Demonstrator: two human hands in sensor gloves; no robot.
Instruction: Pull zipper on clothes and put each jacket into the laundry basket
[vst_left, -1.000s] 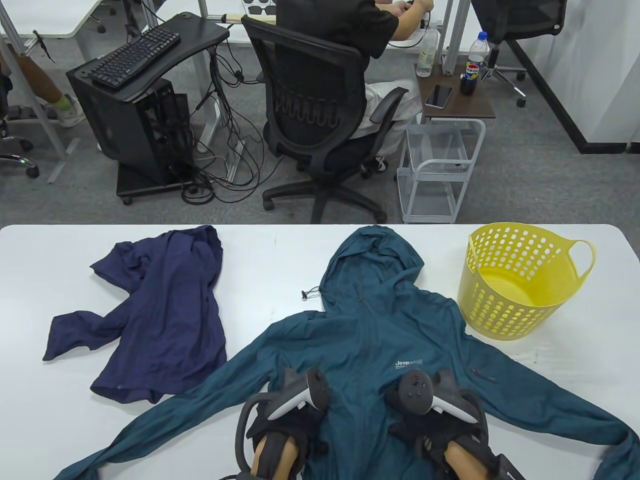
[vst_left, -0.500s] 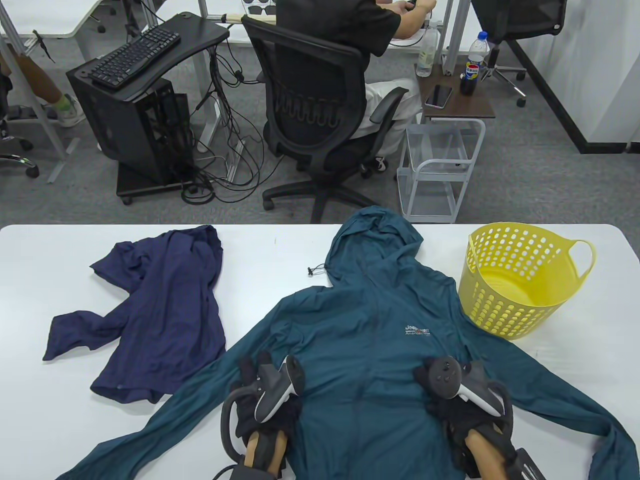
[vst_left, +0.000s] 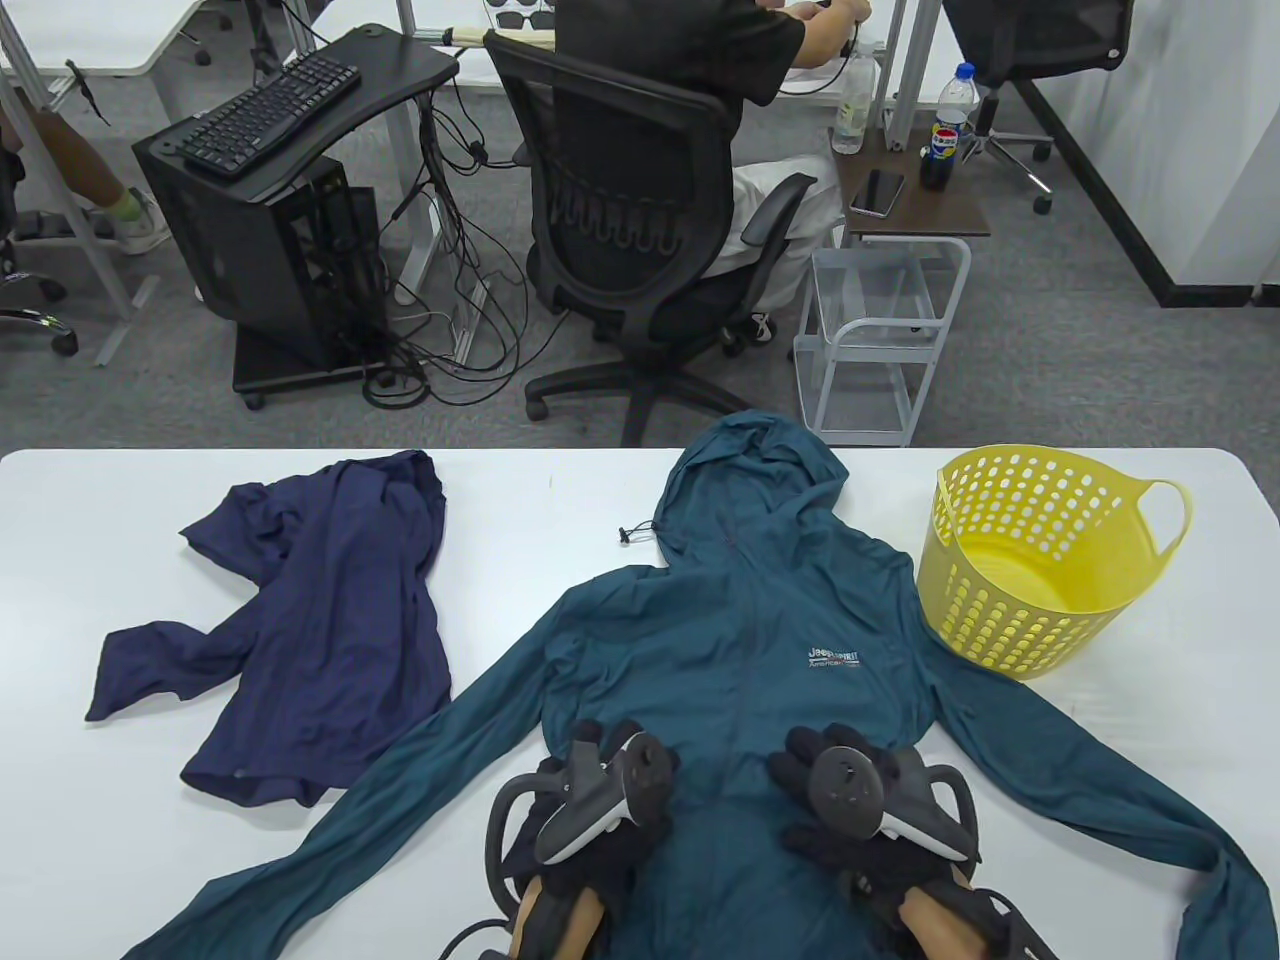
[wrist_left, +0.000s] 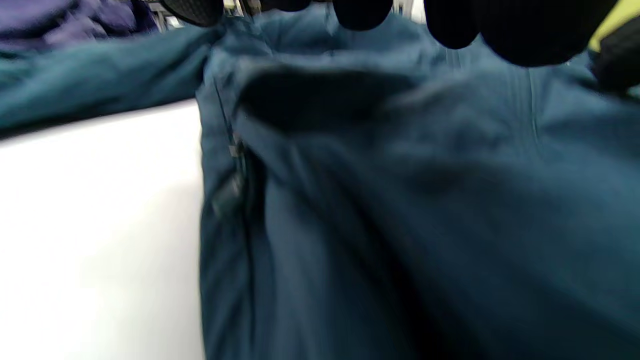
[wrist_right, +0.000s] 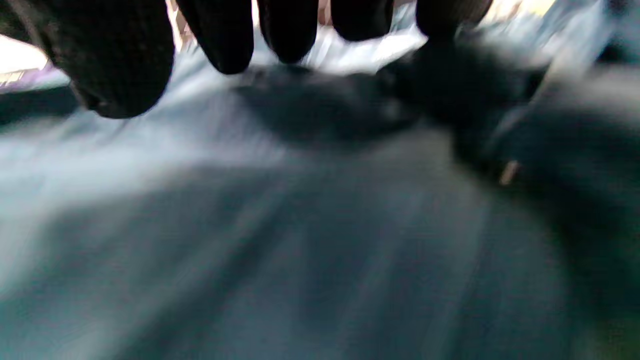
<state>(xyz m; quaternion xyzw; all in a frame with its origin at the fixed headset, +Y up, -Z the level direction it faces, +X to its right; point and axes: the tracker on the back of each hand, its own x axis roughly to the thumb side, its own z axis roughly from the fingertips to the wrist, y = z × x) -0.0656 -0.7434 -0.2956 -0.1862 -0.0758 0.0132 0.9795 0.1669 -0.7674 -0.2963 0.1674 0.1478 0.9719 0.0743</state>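
Both gloved hands, left hand (vst_left: 590, 810) and right hand (vst_left: 860, 800), rest on the teal hooded jacket (vst_left: 740, 640) at lower centre of the white bench (vst_left: 560, 500); whether the fingers (wrist_right: 225, 40) grip the fabric cannot be told.

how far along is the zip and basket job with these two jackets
Done: nothing is in the yellow basket yet. In hand: the left hand and right hand rest on the teal jacket, spread flat; how far its zip is closed is unclear. Left: basket it, then the navy jacket.
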